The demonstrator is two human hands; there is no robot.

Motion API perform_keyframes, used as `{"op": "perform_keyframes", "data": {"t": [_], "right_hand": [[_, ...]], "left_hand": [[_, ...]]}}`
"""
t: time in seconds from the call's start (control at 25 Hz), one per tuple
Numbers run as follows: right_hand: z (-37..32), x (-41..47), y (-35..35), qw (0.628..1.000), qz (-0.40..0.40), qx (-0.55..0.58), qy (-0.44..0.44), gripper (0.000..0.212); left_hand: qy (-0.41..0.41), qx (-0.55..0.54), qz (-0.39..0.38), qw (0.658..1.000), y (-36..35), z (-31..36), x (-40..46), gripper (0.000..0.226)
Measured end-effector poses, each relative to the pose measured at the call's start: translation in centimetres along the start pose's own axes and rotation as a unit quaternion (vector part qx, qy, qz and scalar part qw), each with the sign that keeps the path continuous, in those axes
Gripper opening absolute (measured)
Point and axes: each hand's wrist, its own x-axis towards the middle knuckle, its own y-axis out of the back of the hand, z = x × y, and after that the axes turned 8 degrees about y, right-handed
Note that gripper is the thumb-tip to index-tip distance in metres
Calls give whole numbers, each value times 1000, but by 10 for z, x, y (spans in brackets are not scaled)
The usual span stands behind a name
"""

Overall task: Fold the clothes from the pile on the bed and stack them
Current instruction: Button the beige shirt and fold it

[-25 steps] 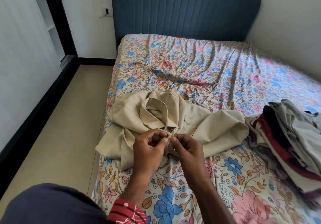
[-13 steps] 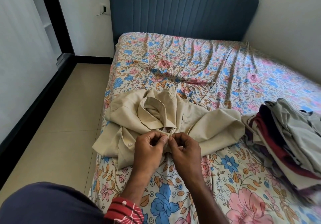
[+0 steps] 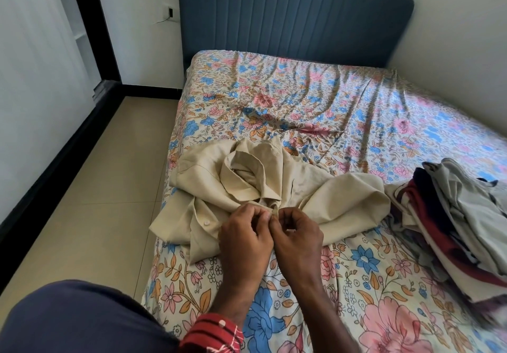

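A crumpled beige button shirt (image 3: 247, 182) lies on the floral bed sheet (image 3: 315, 106) near the bed's left edge, collar up. My left hand (image 3: 244, 240) and my right hand (image 3: 299, 234) sit side by side at the shirt's near edge, below the collar. Both pinch a small bit of the beige cloth between thumb and fingertips where they meet. A white button shows just left of my left hand. The pile of clothes (image 3: 461, 221) in grey, maroon, white and dark cloth lies at the right of the bed.
A blue padded headboard (image 3: 288, 15) stands at the far end against white walls. Beige floor tiles (image 3: 104, 202) run along the bed's left side, bordered by a black skirting. My dark trouser leg and red checked sleeve fill the bottom left.
Both hands stay together pinching the shirt at the same spot, with only small finger movement. The camera has shifted slightly.
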Motion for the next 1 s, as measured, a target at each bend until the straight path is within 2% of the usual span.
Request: {"op": "perform_keyframes", "data": {"t": [0.16, 0.6, 0.72, 0.92, 1.0], "right_hand": [[1, -1, 0, 1000, -24, 16, 7, 9], [4, -3, 2, 998, -13, 49, 27, 9], [7, -1, 9, 997, -37, 69, 23, 15], [5, 2, 16, 993, -63, 102, -3, 12], [7, 1, 16, 995, -64, 80, 2, 13]], "left_hand": [[5, -4, 1, 1000, 0, -2, 2, 7], [77, -69, -29, 994, 2, 1, 2, 10], [98, -88, -57, 990, 4, -2, 6, 13], [128, -92, -135, 978, 8, -7, 11, 17], [149, -94, -161, 971, 9, -10, 14, 22]]}}
